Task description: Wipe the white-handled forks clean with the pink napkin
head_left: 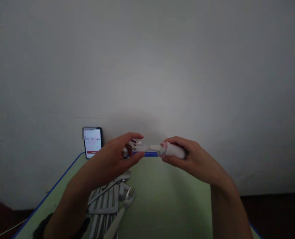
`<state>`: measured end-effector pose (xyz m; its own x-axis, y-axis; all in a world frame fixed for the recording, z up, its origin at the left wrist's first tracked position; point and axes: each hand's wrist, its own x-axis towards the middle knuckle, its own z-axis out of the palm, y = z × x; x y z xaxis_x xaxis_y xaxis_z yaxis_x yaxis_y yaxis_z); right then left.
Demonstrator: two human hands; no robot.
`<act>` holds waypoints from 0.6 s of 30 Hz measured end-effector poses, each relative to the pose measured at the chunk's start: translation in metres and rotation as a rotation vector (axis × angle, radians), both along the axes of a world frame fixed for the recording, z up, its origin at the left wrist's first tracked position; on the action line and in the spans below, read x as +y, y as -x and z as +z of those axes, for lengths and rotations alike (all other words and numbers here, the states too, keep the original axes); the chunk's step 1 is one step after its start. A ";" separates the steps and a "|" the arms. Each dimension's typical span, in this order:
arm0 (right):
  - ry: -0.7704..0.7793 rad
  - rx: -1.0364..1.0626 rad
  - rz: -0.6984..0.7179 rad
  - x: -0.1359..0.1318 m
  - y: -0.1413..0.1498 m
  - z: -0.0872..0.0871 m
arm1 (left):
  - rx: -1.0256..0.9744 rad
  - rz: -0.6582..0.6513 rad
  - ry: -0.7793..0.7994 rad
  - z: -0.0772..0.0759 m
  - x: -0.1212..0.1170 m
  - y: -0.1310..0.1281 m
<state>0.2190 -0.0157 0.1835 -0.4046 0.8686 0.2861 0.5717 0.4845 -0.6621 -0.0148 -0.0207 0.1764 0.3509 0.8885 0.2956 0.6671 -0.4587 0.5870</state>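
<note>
My left hand [117, 156] pinches the tined end of a fork [139, 146] held level above the far side of the green table [162, 196]. My right hand [184, 156] is closed round a white cloth [173, 150] that wraps the fork's handle. Both hands meet at chest height in front of the white wall. A pile of several forks and spoons [110, 202] lies on the table under my left forearm.
A phone [93, 142] leans upright against the wall at the table's far left corner, its screen lit with a timer. The table has a blue edge [60, 181]. A white cable [5, 230] runs off at the lower left.
</note>
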 end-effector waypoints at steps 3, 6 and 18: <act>-0.015 -0.006 -0.010 0.000 0.000 0.000 | -0.012 -0.011 0.018 0.000 0.001 0.001; 0.012 -0.013 0.008 0.000 0.001 0.002 | -0.024 -0.039 0.012 0.000 0.003 0.000; 0.251 -0.121 0.189 -0.006 0.007 0.014 | -0.002 -0.107 -0.017 -0.001 0.002 -0.010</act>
